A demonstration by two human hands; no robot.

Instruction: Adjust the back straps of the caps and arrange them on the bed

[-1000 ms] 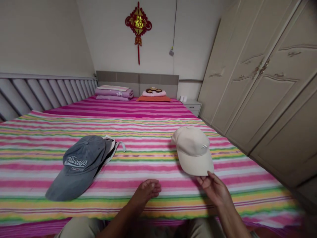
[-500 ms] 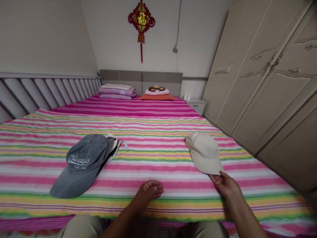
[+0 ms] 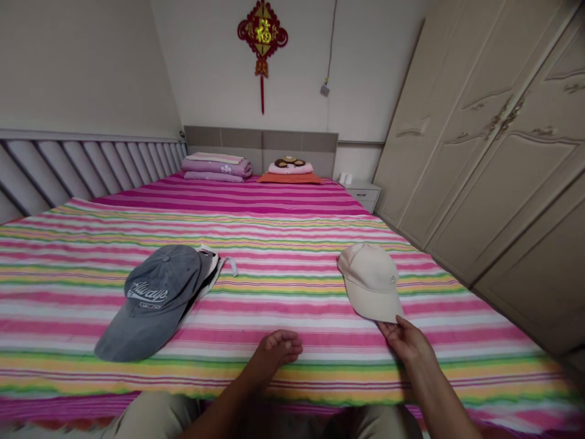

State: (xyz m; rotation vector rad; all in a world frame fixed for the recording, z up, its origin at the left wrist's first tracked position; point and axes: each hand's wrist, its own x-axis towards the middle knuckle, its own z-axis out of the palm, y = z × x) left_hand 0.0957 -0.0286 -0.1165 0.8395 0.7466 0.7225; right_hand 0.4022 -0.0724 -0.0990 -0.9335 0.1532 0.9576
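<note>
The fingers [image 3: 388,331] of the right hand [image 3: 406,342] seem to pinch the brim of a beige baseball cap [image 3: 370,281] lying on the striped bedspread [image 3: 283,286], so a weak pinch could let it slip, while the left hand [image 3: 275,352] rests empty, fingers loosely curled.

Right of the right hand [image 3: 404,341], a cream wardrobe [image 3: 484,177] with carved panels and brass handles runs along the wall. Left of the left hand [image 3: 276,353], a slatted grey wall panel [image 3: 77,171] sits beneath a plain cream wall [image 3: 77,67]. Straight ahead of both hands stands a grey headboard [image 3: 260,145], a small white bedside cabinet [image 3: 363,195] at its right, and above it a red Chinese knot [image 3: 262,36] and a dangling cable [image 3: 329,42], all in soft, dim light
</note>
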